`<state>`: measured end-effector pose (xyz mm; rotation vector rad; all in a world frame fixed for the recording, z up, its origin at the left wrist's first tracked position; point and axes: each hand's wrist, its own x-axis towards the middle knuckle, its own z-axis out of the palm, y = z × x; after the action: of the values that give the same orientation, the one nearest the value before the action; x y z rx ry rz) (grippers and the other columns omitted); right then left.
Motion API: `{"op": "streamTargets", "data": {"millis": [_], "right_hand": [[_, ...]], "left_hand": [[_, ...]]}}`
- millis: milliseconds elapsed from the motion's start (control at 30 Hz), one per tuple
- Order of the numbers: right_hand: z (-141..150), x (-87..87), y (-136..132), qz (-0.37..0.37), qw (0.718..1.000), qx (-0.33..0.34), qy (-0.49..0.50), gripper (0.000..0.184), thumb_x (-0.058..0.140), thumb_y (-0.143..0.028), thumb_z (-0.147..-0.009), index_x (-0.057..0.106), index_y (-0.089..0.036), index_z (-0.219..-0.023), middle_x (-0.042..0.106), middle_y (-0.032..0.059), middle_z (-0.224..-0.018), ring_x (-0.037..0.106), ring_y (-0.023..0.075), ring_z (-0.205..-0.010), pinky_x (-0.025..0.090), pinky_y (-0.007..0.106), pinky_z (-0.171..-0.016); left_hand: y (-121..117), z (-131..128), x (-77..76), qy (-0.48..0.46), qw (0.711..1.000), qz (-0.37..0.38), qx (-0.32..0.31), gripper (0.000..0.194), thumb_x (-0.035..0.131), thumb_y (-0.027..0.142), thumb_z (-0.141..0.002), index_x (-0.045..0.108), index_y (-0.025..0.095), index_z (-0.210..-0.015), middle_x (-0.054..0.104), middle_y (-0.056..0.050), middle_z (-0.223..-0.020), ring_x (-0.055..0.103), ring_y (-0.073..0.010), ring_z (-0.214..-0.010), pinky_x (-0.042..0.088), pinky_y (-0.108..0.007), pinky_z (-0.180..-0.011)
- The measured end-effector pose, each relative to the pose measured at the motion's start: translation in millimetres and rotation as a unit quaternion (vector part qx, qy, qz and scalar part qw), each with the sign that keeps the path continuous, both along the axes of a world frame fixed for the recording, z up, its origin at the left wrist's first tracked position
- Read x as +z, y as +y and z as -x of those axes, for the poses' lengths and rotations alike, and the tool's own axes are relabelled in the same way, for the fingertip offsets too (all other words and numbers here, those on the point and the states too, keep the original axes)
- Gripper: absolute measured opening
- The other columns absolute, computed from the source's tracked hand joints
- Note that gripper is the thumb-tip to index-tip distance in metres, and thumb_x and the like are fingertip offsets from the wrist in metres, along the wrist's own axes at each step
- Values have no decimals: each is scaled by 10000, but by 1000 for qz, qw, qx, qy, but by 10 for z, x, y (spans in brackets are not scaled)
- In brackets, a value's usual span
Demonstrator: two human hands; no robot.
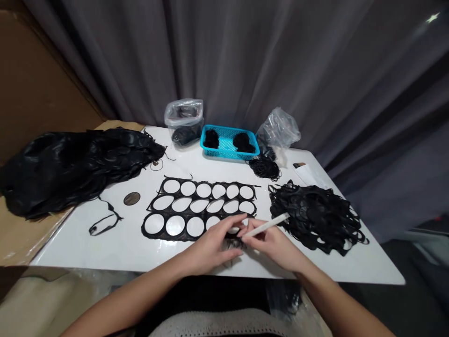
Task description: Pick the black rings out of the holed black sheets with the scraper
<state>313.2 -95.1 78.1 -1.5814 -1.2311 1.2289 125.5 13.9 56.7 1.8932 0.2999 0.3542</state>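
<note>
My right hand is closed around a slim white pen-like tool; its back end points up to the right, and its tip is hidden among my fingers. Beside it, my left hand rests over the lower right corner of a black sheet with rows of round cut-outs. The left fingers stretch toward the right hand, with the thumb apart from them. A small dark scrap shows between the two hands. White table shows through the sheet's holes, and my fingers cover some of the bottom row.
To the right lies a heap of black cut sheets; a large black pile is at left. Behind stand a blue basket, a clear tub, a plastic bag and tangled black strips. A dark disc lies left.
</note>
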Motion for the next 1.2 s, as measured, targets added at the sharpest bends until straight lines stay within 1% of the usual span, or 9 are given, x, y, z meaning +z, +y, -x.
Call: {"op": "streamTargets", "data": {"millis": [133,267,367,600,833,933,1067,1133,1200], "right_hand": [[130,-115,-276,37,989,-58,129,274,713,-410,-843,570,-189,-771,669,31,-914,506,111,-620,399,253,-577],[166,-255,-406,45,950,-115,288,373,803,-394,-766,494,-188,-720,678,35,-938,456,60,-509,328,225,-496],[207,-337,-448,38,918,-136,372,406,826,-371,-746,463,-192,-709,662,20,-866,442,55,-512,301,211,-484],[269,-391,-487,44,897,-183,401,410,848,-336,-730,468,-183,-706,621,4,-828,420,43,-536,330,178,-479],[278,-348,-484,40,854,-251,454,402,892,-253,-660,510,-202,-775,560,-35,-745,504,79,-638,381,158,-493],[251,-390,-535,42,853,-211,476,386,862,-281,-704,490,-212,-780,598,-6,-771,549,95,-653,284,146,-413],[338,-519,-628,18,869,-61,490,383,809,-396,-751,468,-220,-743,634,28,-791,618,142,-672,244,157,-384],[434,-582,-656,5,865,0,501,404,808,-445,-731,477,-214,-718,667,45,-833,587,117,-578,263,162,-382],[506,-610,-666,-12,858,32,512,455,821,-491,-691,468,-206,-662,684,52,-839,517,78,-482,258,165,-364]], "left_hand": [[-81,30,-56,17,989,146,-33,525,630,228,-903,469,289,-1398,583,-4,-966,584,-151,-904,474,-321,-876],[-166,49,-97,-12,943,325,-64,507,671,278,-896,491,260,-1370,516,11,-907,583,-131,-844,468,-295,-816],[-220,58,-86,-38,915,399,-53,538,705,297,-884,490,253,-1375,516,9,-912,613,-142,-890,461,-300,-847],[-243,63,-134,-19,920,391,-2,520,692,326,-886,492,247,-1360,509,10,-946,594,-93,-718,452,-278,-757],[-225,67,-221,17,960,279,-23,550,685,220,-842,508,248,-1362,488,34,-855,496,-110,-797,400,-251,-768],[-217,75,-134,-18,935,354,-4,591,709,269,-829,500,251,-1381,494,13,-874,539,-133,-837,433,-286,-821],[-246,69,9,-47,875,483,9,664,724,297,-809,453,297,-1415,494,14,-890,528,-99,-694,482,-327,-798],[-285,53,19,-37,875,482,9,616,708,293,-827,467,311,-1394,501,16,-910,504,-79,-640,490,-323,-762],[-329,39,-21,-28,902,431,16,548,686,302,-860,483,288,-1369,509,15,-900,545,-96,-676,488,-308,-755]]}}
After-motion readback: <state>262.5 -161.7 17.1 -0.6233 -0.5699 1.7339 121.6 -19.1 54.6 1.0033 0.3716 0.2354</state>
